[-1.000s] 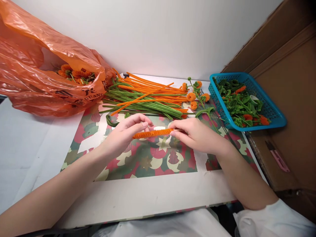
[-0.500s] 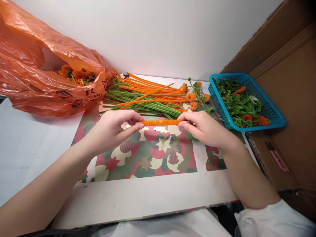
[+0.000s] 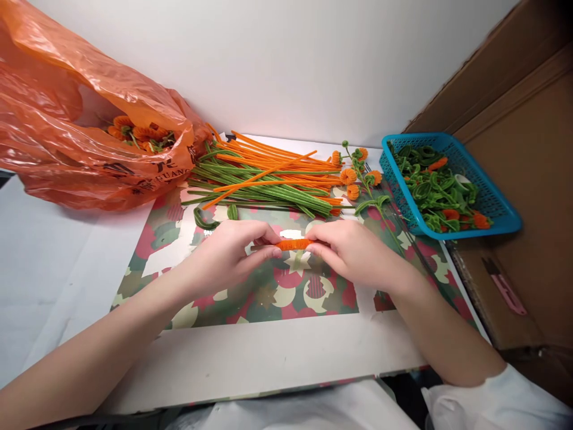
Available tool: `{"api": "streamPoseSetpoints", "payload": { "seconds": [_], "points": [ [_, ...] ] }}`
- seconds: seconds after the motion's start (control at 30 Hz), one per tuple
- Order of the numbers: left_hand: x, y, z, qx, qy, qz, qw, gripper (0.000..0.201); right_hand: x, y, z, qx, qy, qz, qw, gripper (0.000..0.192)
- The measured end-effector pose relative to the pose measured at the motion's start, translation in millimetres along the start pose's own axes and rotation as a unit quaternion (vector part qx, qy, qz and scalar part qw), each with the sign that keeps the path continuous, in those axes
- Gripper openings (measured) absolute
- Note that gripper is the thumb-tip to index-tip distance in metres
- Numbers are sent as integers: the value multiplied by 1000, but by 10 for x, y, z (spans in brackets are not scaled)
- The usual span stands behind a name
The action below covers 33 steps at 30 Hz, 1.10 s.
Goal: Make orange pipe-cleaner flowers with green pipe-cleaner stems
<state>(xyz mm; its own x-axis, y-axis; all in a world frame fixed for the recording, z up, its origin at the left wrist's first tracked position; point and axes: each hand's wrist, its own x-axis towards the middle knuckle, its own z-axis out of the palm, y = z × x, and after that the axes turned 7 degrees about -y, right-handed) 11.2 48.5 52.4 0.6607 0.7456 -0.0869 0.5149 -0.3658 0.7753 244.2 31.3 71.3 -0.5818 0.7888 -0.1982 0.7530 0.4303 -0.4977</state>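
Observation:
Between my two hands is a tight orange coil of pipe cleaner (image 3: 293, 245), held level just above the patterned mat. A thin rod end shows past its left side, by my fingers. My left hand (image 3: 250, 248) pinches the coil's left end with thumb and forefinger. At the right end my right hand (image 3: 344, 248) grips it in the same way. Behind the hands lie straight green pipe cleaners (image 3: 286, 194) and orange pipe cleaners (image 3: 268, 152). A curled green piece (image 3: 201, 220) rests left of them.
An orange plastic bag (image 3: 89, 143) with orange flowers inside stands at the left. Finished-looking flowers on a stem (image 3: 353, 175) lie right of the pile. A blue basket (image 3: 501, 209) holds green and orange pieces. Pink-handled scissors or cutter (image 3: 505, 286) lie on cardboard at the right.
My hands have come closer together and nearer to me. The orange coil between them now shows shorter. Green pieces behind my left hand have come into sight.

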Motion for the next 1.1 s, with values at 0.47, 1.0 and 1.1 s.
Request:
{"api": "streamPoseSetpoints", "payload": {
  "seconds": [0.47, 1.0, 1.1],
  "points": [
    [16, 23, 114, -16, -24, -5, 1000, 20, 2, -94, 136, -38, 7, -14, 999, 24],
    [24, -34, 135, -12, -26, 11, 1000, 17, 59, -39, 170, 13, -24, -22, 999, 21],
    [20, -62, 101, 1, -31, 15, 999, 17, 77, 43, 140, 47, -40, -30, 998, 21]
  ]
}}
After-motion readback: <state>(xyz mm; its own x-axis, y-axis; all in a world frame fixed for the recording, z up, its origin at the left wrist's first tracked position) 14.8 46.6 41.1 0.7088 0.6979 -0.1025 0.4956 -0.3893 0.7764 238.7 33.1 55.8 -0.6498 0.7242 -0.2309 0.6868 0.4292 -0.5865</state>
